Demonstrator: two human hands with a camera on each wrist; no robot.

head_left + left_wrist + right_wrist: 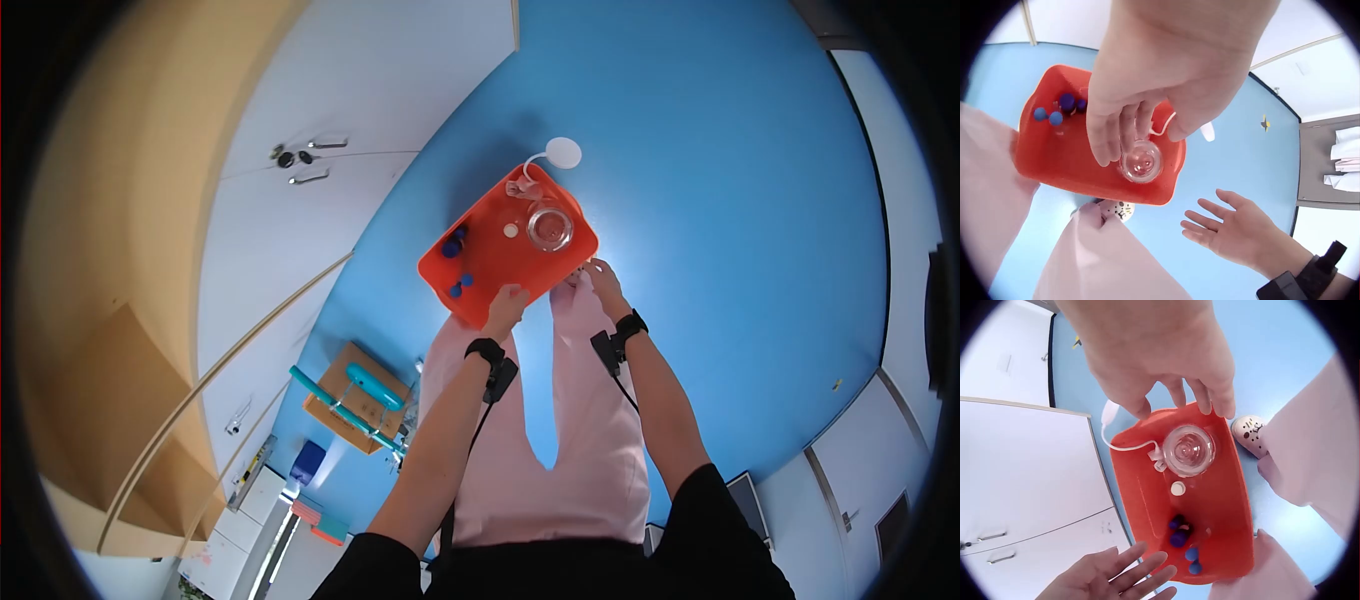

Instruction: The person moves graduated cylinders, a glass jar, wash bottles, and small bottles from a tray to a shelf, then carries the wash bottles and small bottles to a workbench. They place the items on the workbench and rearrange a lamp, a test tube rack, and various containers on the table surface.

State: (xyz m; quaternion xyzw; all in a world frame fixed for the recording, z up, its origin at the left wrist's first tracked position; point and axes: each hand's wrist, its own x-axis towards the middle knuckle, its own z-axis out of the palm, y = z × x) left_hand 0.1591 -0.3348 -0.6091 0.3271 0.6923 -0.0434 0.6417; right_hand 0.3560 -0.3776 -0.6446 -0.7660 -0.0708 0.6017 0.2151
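Note:
An orange-red plastic basin (497,262) sits on the floor before my feet. In it are a round clear container (1189,450), a small white cap (1177,488), a dark purple dumbbell-shaped piece (1179,532) and a smaller blue one (1194,560). A white cord ends in a round white disc (563,153) beyond the basin's far rim. At the near side of the basin is my left hand (506,312), its fingers loosely bent and holding nothing. By the near right corner is my right hand (605,287), fingers extended and apart from the things inside.
My legs (580,380) in pink trousers flank the near side, with a patterned white shoe (1249,434) beside the basin. White cabinets (330,110) stand at left. A cardboard box (360,400) with turquoise pieces lies on the blue floor (720,200) at lower left.

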